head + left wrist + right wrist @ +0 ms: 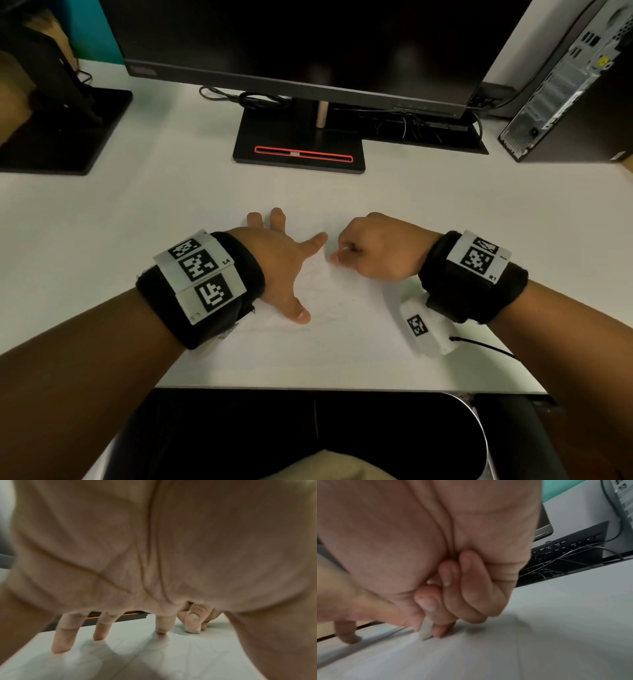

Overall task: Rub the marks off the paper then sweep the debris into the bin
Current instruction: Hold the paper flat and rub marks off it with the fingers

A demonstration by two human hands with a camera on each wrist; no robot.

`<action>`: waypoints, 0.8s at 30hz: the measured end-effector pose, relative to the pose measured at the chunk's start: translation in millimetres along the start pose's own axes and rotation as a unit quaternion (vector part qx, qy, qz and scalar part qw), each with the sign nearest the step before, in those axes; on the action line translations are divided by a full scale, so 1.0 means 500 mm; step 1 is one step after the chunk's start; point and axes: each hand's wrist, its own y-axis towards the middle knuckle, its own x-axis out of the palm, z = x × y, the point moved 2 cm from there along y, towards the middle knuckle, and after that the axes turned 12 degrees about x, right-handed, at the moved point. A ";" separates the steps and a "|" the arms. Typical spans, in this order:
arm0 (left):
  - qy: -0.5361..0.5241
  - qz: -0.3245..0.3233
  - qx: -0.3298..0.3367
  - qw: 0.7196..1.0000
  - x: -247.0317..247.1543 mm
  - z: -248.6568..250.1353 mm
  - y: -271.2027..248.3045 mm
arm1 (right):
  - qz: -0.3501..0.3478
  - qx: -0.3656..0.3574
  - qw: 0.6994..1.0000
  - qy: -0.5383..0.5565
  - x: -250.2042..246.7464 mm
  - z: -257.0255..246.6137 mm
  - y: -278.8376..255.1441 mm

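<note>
A white sheet of paper was laid flat on the white desk, in front of the monitor stand. The paper was hard to tell from the desk, since both were pale. Thin, faint pencil lines could be seen on it between the two hands.

The paper was pressed down by the left hand, which was spread flat with straight fingers on the sheet.

A small white eraser was pinched in the curled fingers and thumb of the right hand. Its low end was touching the paper, just beside the left forefinger. The eraser looked flat and worn, with a dull grey edge. No crumbs could be made out.
</note>
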 end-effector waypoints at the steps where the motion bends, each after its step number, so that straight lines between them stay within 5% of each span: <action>1: 0.001 0.000 0.000 1.000 0.000 0.000 0.000 | -0.001 -0.018 1.000 -0.006 0.006 -0.009 -0.004; 5: 0.004 0.000 0.000 1.000 -0.001 -0.001 0.000 | -0.049 -0.025 0.998 -0.028 0.010 -0.006 -0.014; 8: -0.001 -0.001 0.001 1.000 -0.001 0.000 -0.004 | -0.024 0.001 0.999 -0.024 -0.009 0.012 -0.004; 14: 0.001 0.000 0.001 1.000 0.000 -0.002 0.000 | -0.063 -0.066 0.995 -0.032 0.026 -0.012 -0.039; 19: 0.001 -0.002 0.002 1.000 -0.001 -0.002 -0.002 | -0.008 -0.047 0.999 -0.012 0.014 0.007 -0.032; 24: 0.001 -0.001 0.003 1.000 -0.001 -0.002 -0.001 | -0.056 -0.073 0.996 -0.010 0.035 -0.004 -0.052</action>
